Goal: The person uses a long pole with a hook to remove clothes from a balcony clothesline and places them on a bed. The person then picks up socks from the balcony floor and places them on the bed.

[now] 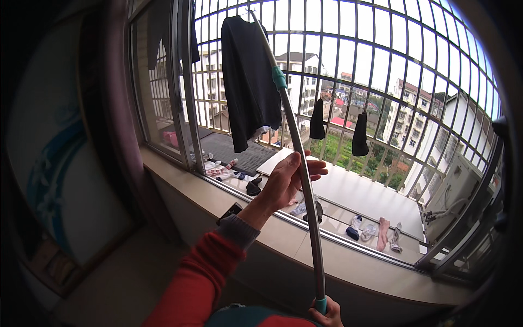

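A long metal clothes-drying pole (301,163) with teal plastic fittings rises from my lower front towards the barred window. My right hand (330,314) grips its lower end around the teal grip. Higher up, my left hand (284,180) lies behind the pole, which crosses its fingers. Those fingers stay stretched out and are not wrapped around it. At the pole's forked tip hangs a dark long-sleeved top (251,81); a little white cloth shows below its hem. How the top is held at the tip is too small to tell.
Security bars (343,45) close off the window bay. Two dark socks (359,135) hang inside them. Several socks (383,234) lie along the ledge past the window track. A white board (355,192), an outdoor air-conditioner unit (453,184), a tiled sill (327,253) and a sliding pane (159,102) surround them.
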### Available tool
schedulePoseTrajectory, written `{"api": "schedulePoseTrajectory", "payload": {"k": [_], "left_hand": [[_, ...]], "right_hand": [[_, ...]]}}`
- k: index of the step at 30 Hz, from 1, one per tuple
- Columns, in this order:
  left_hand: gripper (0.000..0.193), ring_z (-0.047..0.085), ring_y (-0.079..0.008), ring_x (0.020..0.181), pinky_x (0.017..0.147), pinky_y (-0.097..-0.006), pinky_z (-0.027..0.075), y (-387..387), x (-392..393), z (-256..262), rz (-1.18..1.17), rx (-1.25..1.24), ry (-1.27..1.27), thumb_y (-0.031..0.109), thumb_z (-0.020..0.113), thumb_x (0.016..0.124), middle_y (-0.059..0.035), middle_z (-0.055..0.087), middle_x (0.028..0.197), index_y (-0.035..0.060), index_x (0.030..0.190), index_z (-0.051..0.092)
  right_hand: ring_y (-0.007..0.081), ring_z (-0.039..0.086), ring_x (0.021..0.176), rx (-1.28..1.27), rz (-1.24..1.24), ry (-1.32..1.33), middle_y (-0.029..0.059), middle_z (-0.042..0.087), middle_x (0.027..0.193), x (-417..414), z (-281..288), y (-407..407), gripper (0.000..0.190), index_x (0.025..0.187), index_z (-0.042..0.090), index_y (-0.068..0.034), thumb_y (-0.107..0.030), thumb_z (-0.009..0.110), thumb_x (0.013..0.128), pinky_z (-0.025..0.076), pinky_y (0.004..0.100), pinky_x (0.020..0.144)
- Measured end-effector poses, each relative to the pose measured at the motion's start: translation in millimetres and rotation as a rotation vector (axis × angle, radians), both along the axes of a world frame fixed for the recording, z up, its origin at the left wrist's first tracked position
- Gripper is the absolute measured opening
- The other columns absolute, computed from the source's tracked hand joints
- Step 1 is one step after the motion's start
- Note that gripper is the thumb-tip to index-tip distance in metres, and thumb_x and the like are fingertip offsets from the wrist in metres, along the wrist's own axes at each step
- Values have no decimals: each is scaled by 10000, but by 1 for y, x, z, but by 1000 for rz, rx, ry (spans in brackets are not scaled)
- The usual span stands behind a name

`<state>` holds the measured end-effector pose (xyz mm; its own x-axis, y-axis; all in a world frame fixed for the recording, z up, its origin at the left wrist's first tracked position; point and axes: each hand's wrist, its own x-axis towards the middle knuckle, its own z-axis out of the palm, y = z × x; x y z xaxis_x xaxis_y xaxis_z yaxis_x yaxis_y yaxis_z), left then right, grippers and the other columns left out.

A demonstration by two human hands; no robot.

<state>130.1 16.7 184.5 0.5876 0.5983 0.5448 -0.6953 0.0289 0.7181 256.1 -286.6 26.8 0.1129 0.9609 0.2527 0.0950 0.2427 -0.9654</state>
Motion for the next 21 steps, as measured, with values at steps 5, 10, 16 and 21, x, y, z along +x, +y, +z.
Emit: {"api": "schedulePoseTrajectory", "payload": {"k": [5,10,16,21], "left_hand": [[465,598,-322,1102,964,-425,474,13,4,-15,35,-25,38,390,374,1008,-223,596,1182,24,1290,426],[387,653,-265,968,860,-355,513,27,-21,-9,92,-7,10,329,371,1022,-204,634,1095,28,1259,431],[417,649,-231,912,867,-373,495,7,-58,-28,247,150,240,353,470,984,-160,652,998,39,1248,395],[408,608,-211,1035,933,-369,455,-17,-99,-40,480,413,468,315,561,949,-127,644,1062,-6,1194,505]], "right_hand": [[117,519,800,-226,-33,-57,42,592,868,21,-144,-16,321,1078,572,-46,-200,709,833,426,293,707],[207,525,1120,-720,44,-311,145,563,1230,34,-230,5,629,1354,426,-125,-423,660,852,436,403,932],[76,579,572,-317,-110,-295,37,587,649,-11,-160,99,393,957,499,-31,-212,798,778,457,242,504],[54,507,528,-100,155,65,-20,536,620,-62,-25,169,285,960,502,-42,-193,718,855,403,208,490]]}}
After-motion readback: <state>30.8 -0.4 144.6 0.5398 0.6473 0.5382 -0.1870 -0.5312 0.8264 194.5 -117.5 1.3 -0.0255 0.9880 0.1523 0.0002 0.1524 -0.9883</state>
